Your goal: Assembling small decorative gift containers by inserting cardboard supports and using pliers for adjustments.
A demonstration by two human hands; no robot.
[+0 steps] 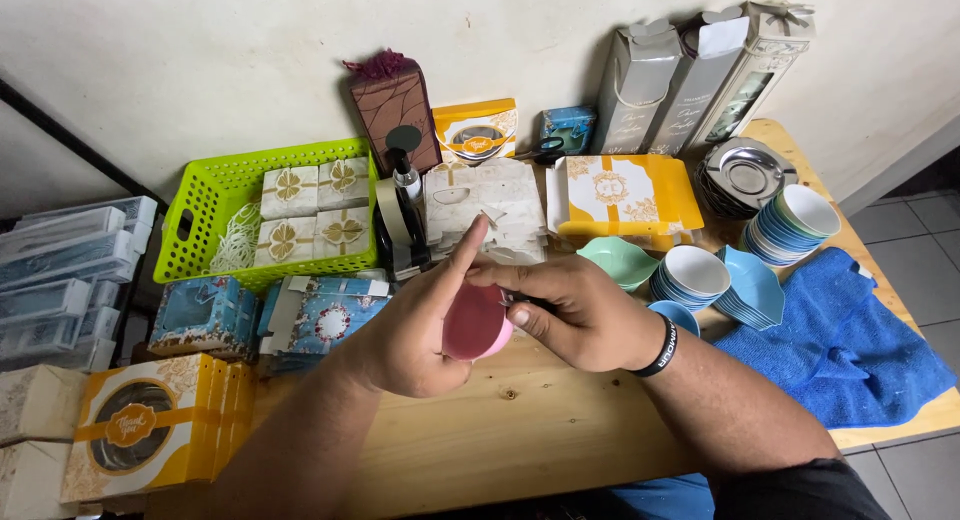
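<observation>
My left hand [415, 325] and my right hand [570, 310] meet over the middle of a wooden table [530, 420]. Between them I hold a small pink round bowl [475, 322], tilted on its side with its bottom toward me. The left palm cups it from the left, index finger stretched up over its rim. My right hand grips its right edge with thumb and fingers and wears a black wristband [662, 345]. Part of the bowl is hidden by my fingers.
A green basket [205, 205] with white gift boxes stands at the back left. Blue [205, 315] and yellow boxes [150, 425] lie left. Stacked blue bowls [690, 275], saucers [795, 220], a mint dish [615, 260] and a blue cloth [850, 340] sit right. Tall boxes [690, 75] lean on the wall.
</observation>
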